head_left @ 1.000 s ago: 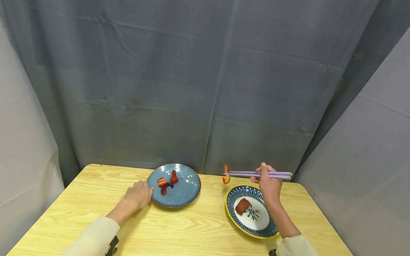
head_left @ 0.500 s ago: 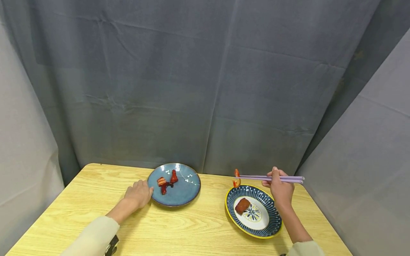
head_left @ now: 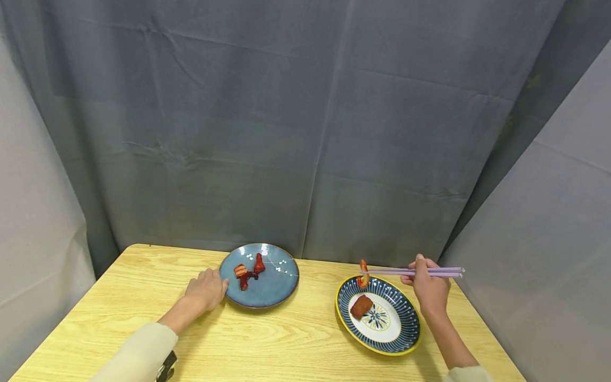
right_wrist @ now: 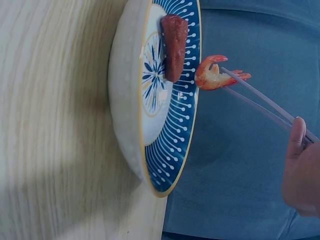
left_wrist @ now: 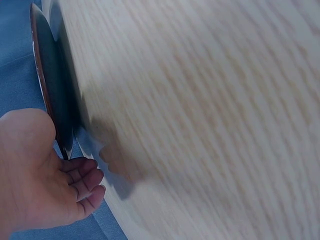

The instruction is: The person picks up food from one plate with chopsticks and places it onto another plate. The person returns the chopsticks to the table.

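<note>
My right hand [head_left: 431, 289] holds a pair of lilac chopsticks [head_left: 441, 272], and their tips pinch a curled shrimp [head_left: 364, 275]. In the head view the shrimp overlaps the far left rim of a patterned bowl [head_left: 411, 318] with a yellow edge. The right wrist view shows the shrimp [right_wrist: 212, 76] above the bowl's opening. Inside the bowl lies a reddish-brown block of food [head_left: 361, 307]. At the left, my left hand [head_left: 206, 291] grips the near-left rim of a blue plate [head_left: 277, 294], thumb on one side and curled fingers on the other.
On the blue plate sit a small red drumstick [head_left: 259, 263], a striped piece of meat [head_left: 241, 271] and a dark red glazed piece [head_left: 245, 282]. The wooden table [head_left: 267, 345] ends at a grey curtain [head_left: 229, 132] behind, with pale cloth [head_left: 563, 239] at both sides.
My right hand has moved right and slightly nearer, bringing the chopsticks and shrimp from left of the bowl to over its far rim. The left hand and blue plate stay put.
</note>
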### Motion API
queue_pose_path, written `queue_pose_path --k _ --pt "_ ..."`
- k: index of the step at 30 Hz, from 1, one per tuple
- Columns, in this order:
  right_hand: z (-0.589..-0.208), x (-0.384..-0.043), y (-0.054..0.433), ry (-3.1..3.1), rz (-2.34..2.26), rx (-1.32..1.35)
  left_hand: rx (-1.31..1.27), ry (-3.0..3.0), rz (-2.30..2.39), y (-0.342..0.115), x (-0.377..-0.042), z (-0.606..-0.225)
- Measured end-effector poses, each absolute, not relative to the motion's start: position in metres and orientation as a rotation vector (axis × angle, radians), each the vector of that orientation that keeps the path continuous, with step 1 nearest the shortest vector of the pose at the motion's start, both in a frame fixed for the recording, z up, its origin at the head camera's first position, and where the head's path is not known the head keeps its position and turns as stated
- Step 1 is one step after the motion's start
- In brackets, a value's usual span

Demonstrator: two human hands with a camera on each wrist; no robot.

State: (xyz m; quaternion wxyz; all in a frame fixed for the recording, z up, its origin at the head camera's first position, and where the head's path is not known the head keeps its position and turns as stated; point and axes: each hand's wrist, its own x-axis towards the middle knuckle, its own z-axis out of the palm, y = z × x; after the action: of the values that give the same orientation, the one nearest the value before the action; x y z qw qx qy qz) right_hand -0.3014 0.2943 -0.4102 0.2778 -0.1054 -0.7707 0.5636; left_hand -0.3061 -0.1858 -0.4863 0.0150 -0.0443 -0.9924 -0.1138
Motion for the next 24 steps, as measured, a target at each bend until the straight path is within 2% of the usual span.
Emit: queue_pose_path --k 24 --pt "-0.421 -0.300 0.311 -2.173 1.372 -0.307 -0.135 -3.081 -0.342 -0.186 -0.309 -0.490"
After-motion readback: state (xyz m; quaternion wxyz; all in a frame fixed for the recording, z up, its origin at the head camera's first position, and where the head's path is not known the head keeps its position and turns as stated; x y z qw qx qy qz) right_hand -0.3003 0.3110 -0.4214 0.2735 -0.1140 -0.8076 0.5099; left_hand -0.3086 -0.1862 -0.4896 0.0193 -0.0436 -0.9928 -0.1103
